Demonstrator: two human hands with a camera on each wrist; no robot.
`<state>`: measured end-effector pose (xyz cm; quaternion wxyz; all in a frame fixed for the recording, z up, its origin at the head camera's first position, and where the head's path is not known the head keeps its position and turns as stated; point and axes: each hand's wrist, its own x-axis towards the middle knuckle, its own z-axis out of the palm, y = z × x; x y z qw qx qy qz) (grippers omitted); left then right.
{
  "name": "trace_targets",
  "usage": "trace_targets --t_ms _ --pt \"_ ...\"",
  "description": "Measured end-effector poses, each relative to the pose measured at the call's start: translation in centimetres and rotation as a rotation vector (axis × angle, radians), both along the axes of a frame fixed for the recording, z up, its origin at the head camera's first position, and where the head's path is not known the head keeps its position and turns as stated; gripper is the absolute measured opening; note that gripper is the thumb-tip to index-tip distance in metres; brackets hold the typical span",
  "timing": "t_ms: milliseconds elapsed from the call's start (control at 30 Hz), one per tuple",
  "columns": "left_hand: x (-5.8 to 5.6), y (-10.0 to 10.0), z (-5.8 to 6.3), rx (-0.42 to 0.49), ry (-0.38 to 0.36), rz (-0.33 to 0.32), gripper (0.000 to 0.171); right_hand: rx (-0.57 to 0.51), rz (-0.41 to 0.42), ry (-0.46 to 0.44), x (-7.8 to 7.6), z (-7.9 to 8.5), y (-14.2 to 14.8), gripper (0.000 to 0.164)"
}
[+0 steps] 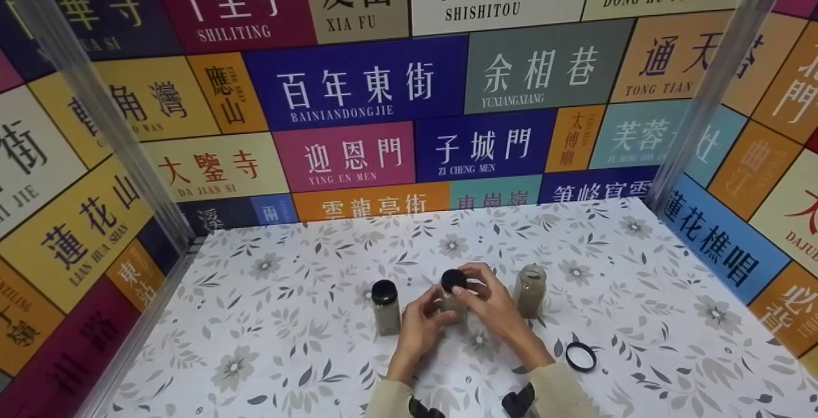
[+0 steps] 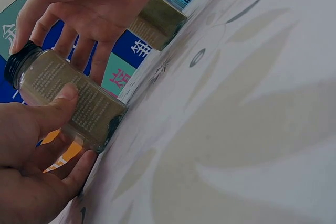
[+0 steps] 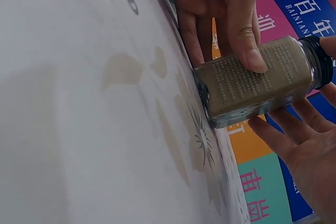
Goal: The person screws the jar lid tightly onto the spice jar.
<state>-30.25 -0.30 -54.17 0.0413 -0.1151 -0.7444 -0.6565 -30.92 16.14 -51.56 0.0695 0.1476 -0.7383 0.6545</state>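
A square glass jar of brown-grey powder (image 2: 84, 100), printed with small text, stands on the table under its black lid (image 1: 454, 278). Around the jar's body curls my left hand (image 1: 422, 326), the thumb pressed on the printed side in the left wrist view. My right hand (image 1: 489, 300) pinches the black lid at the top, its other fingers spread along the jar's far side. Left of the hands stands a second jar (image 1: 386, 317) with a black lid on. On the right is a third jar (image 1: 530, 291) with no black lid on its top.
A black ring-shaped lid (image 1: 581, 356) with a pale middle lies on the table near my right forearm. The table (image 1: 307, 277) has a white cloth with grey leaves and flowers. Behind it rises a wall of coloured signs (image 1: 358, 82), with clear posts at both back corners.
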Motion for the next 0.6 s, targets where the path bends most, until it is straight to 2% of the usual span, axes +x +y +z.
trace_targets --t_ms 167,367,600 --pt "0.13 0.00 0.01 0.029 -0.012 -0.005 0.058 0.003 -0.008 -0.006 0.01 -0.14 -0.09 0.037" --pt "0.14 -0.03 0.04 0.006 0.001 0.005 0.058 -0.001 -0.006 0.009 0.03 -0.13 -0.21 0.037" --pt "0.11 -0.07 0.06 0.018 0.019 -0.002 0.056 -0.005 -0.006 -0.019 -0.14 -0.24 -0.25 0.039"
